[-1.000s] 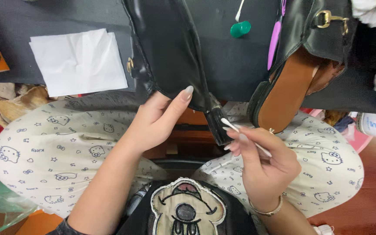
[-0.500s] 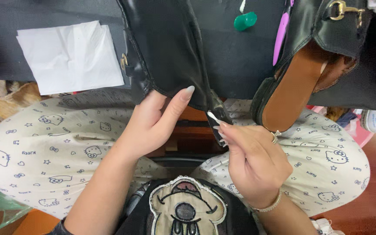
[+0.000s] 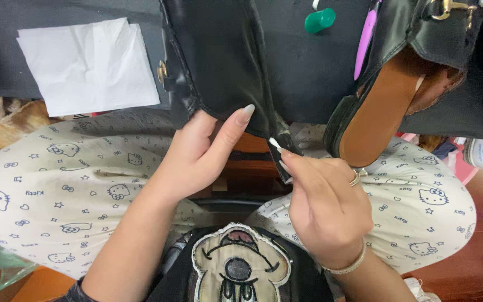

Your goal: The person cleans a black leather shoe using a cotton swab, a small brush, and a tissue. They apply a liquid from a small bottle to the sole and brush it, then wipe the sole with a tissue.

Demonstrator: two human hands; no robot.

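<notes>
My left hand [image 3: 199, 154] holds the lower edge of a black leather bag [image 3: 219, 67], thumb pressed on its front. My right hand [image 3: 325, 204] grips a thin white cotton swab [image 3: 275, 144], whose tip touches the bag's bottom corner seam. Both hands work over my lap, which is covered by cream patterned trousers [image 3: 57, 184].
A white paper tissue [image 3: 88, 64] lies on the dark table at the left. A black shoe with a tan sole [image 3: 384, 106] rests at the right beside a green cap [image 3: 320, 20] and a purple stick [image 3: 365, 39]. A black bag with a cartoon patch [image 3: 240, 268] sits in my lap.
My right hand has turned the swab and brought its tip up against the bag's corner seam. The left hand keeps its hold on the bag's edge.
</notes>
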